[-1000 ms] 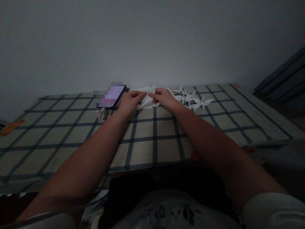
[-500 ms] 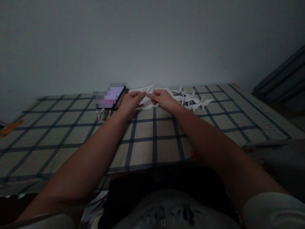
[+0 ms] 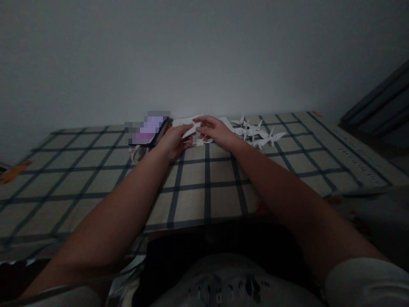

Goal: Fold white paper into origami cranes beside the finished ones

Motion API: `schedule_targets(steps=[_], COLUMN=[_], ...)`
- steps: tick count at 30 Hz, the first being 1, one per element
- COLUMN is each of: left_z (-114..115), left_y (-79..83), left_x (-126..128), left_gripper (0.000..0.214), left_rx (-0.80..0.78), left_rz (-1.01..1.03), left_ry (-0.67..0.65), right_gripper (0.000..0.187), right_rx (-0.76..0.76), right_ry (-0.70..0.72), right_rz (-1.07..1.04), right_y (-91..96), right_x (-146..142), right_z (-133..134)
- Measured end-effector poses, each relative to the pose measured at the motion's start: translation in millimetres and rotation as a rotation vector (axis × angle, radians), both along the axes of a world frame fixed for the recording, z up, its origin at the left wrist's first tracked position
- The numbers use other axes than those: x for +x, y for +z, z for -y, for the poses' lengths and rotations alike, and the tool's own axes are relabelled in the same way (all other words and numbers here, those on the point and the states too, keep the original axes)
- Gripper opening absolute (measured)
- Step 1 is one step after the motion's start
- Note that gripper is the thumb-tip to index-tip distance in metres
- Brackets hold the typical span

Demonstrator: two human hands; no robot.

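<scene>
A folded piece of white paper point(image 3: 188, 132) is held in my left hand point(image 3: 174, 140), between the thumb on top and the fingers curled below. My right hand point(image 3: 215, 130) is close by on the right, its index finger stretched toward the paper's upper end. Thumb and index finger of that hand are apart, and whether a fingertip touches the paper is hard to make out. Beneath both hands lie flat white sheets point(image 3: 226, 123), partly covered by the fingers.
Several folded white paper cranes point(image 3: 258, 134) are grouped right of my right hand. A phone point(image 3: 150, 128) with a lit, blurred screen leans left of my left hand, a pale cable point(image 3: 136, 153) below it. The checked tablecloth point(image 3: 191, 196) reaches back to a grey wall point(image 3: 204, 55).
The fingers of my right hand have spread from their pinch on the folded paper. The paper's pointed tip, upright between the hands before, now sits lower and is turned toward my left hand.
</scene>
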State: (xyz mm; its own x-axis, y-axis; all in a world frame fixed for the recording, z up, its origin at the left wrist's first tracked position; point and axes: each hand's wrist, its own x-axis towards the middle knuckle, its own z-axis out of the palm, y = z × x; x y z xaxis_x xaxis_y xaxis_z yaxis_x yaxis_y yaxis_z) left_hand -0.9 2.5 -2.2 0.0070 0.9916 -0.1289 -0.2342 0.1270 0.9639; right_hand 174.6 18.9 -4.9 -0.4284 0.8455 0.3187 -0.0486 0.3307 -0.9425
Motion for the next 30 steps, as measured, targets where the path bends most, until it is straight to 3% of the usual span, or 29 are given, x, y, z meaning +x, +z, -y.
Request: schedule_targets(steps=[5,10,18,30], left_z=[0,-1,0,2], left_y=[-3.2,-3.0,-1.9,-4.5], left_x=[-1,-1,1,-1], left_gripper=[0.027,0.028,0.014,0.020], left_rx=[0.057,0.017,0.016,0.154], left_rz=[-0.102,-0.066,-0.091,-0.111], left_ry=[-0.071,-0.078,-0.051,-0.076], right_gripper=[0.021,0.014,0.011,0.013], right_rx=[-0.038,-0.027,0.043,0.066], right_ry=[-0.043,-0.054,-0.068,-0.108], right_rz=[0.067,0.085,0.126,0.080], right_y=[4.0,3.5,1.9,-7.3], right_x=[1,2,5,5], right_z=[4,3,-1,-10])
